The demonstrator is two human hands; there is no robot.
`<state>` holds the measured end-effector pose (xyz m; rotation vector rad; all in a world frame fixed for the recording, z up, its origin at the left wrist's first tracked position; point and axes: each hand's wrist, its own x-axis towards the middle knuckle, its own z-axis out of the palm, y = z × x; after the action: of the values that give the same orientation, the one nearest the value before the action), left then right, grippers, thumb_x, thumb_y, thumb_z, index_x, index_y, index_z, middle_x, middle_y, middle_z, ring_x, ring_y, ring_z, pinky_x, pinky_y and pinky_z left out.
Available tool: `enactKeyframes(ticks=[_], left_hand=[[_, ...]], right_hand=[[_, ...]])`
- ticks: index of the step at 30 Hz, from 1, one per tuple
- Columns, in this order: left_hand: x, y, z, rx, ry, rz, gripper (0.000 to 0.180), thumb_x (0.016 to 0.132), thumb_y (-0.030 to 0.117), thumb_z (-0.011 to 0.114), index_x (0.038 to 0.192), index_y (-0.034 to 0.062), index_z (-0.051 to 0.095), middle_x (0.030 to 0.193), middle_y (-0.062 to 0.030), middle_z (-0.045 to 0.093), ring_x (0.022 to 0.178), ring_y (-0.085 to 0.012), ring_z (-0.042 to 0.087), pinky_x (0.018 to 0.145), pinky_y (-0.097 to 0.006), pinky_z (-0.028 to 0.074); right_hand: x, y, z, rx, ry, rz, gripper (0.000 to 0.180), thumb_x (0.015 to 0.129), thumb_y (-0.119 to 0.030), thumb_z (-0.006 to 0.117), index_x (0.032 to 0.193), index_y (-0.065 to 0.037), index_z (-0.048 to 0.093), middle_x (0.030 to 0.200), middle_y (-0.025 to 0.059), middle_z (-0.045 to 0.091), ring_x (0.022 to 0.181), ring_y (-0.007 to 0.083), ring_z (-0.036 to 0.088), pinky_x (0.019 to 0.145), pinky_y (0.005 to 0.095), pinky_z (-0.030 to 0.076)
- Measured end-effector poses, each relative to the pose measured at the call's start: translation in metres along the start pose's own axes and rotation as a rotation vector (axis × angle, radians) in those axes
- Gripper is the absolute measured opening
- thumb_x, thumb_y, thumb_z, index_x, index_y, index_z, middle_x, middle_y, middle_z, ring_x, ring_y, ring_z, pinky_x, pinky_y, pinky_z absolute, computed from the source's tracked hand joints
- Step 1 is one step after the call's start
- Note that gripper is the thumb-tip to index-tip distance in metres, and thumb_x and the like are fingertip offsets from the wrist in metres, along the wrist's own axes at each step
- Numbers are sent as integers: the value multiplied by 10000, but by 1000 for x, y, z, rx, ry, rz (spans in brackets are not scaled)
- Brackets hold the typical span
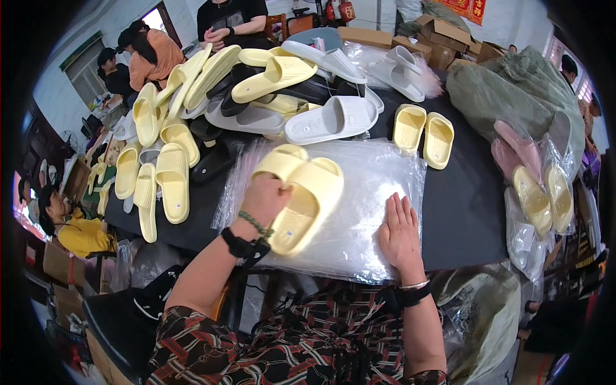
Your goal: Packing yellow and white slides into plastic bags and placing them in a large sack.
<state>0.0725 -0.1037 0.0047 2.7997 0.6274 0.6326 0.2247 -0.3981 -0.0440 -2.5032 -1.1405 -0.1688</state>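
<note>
My left hand [264, 202] is closed around a pair of yellow slide sandals [307, 208], held together over a stack of clear plastic bags [369, 176]. The far sandal of the pair is partly hidden behind the near one and my fingers. Flat on the right side of the bags lies my right hand [401, 234], fingers stretched out and holding nothing. Just beyond the stack's far right corner, another yellow pair [423, 133] sits side by side on the black tabletop [459, 221].
A heap of yellow, grey and black slides [247, 96] covers the table's far left half. Bagged slides [538, 199] lie along the right edge, beside a large green sack [513, 93]. Across the table is a person in black [232, 22]; cardboard boxes [443, 35] stand behind.
</note>
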Motion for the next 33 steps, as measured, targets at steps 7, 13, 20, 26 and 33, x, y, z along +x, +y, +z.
enactKeyframes(ticks=[7,13,20,26,33], left_hand=[[-22,-77,-32,137,125,-157,334,779,304,719,656,0,654,724,-186,628,703,-381,616,643,-481,490],[-24,10,-82,25,218,-97,217,719,180,752,657,0,647,716,-171,607,668,-366,601,607,-444,484],[-27,82,-18,-326,-56,303,122,743,131,720,815,33,709,872,-137,665,818,-337,641,712,-421,522],[-36,65,9,-332,-56,267,123,780,141,700,802,20,702,845,-140,656,786,-341,621,708,-430,516],[-39,18,-8,-237,-25,173,193,780,165,709,719,-14,669,747,-166,624,736,-356,612,674,-442,498]], right_hand=[[0,-3,-2,17,4,1,629,906,-204,413,1481,36,329,1556,210,317,1463,367,255,1200,475,183],[-1,-1,0,-3,5,-5,622,913,-208,404,1480,35,333,1555,204,321,1462,369,256,1202,472,180],[5,-2,3,-25,-13,-24,612,949,-259,393,1486,28,334,1566,206,301,1477,362,222,1201,474,173],[0,1,0,-28,-28,-18,607,975,-300,398,1480,31,338,1567,213,296,1474,378,220,1192,485,183],[-3,3,0,-6,-1,-10,627,895,-184,424,1475,40,340,1550,224,324,1460,389,253,1190,493,195]])
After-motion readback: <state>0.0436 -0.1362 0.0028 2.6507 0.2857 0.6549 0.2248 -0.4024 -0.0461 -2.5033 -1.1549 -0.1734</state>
